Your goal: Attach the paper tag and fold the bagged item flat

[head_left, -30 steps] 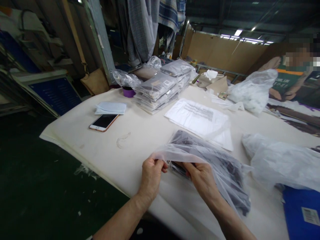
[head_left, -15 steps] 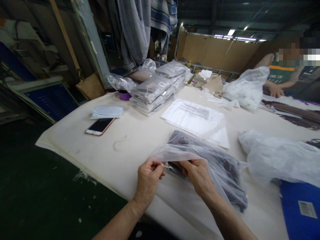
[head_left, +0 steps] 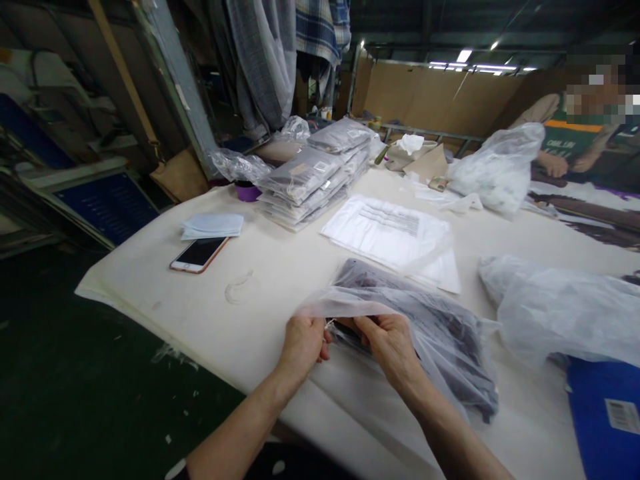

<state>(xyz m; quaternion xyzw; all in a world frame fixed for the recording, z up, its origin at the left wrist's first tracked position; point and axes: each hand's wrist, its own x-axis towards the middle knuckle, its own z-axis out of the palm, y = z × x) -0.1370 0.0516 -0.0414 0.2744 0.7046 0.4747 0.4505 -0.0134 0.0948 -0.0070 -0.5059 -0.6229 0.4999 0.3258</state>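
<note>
Near edge of the bench [head_left: 165,293]: the left hand [head_left: 303,343] and right hand [head_left: 390,347], fingers pinched shut, hold the open mouth of a clear plastic bag [head_left: 350,305] containing a dark folded garment [head_left: 430,333]. Good practice is probably to keep the flap taut and square while the garment lies flat.

Garment packing workshop (bagged clothes stack [head_left: 315,180], packing table [head_left: 280,280]).

Dark grey garment [head_left: 440,347], purple cup [head_left: 248,192]
</note>
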